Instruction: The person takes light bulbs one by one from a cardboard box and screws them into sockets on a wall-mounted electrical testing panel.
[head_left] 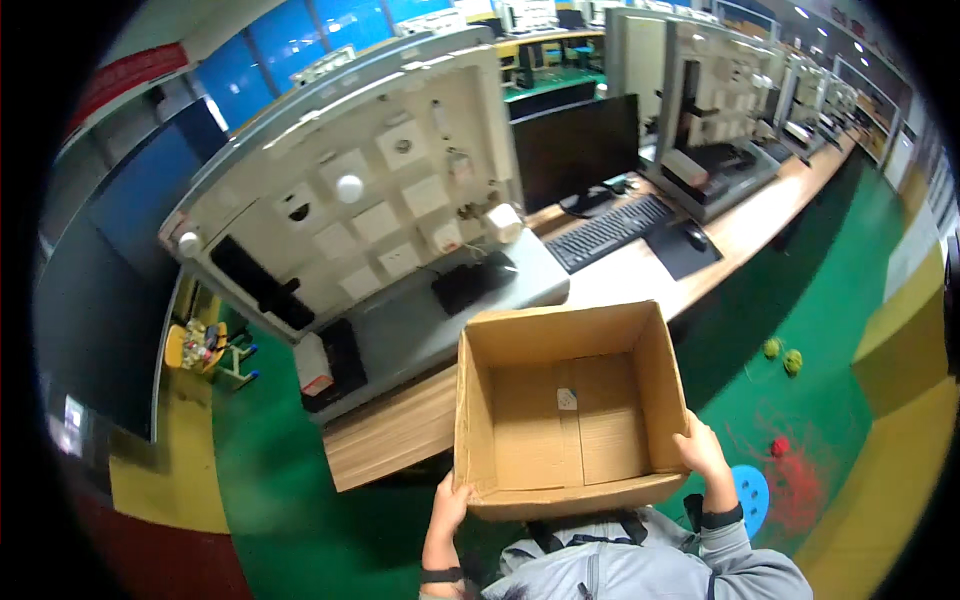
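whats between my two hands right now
The open cardboard box spans the gap in the head view: the left hand grips its near-left corner and the right hand its right side. Inside, only a small white label shows.

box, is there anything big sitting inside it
No, the box held by the left hand and right hand is open and shows only its bare cardboard bottom with a small pale label.

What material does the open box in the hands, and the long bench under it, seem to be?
Box: brown corrugated cardboard, matte, judging by its folded bottom flaps and thick raw edges. Bench: pale wood or a wood-look laminate, smooth; grain lines show, but which one I cannot tell.
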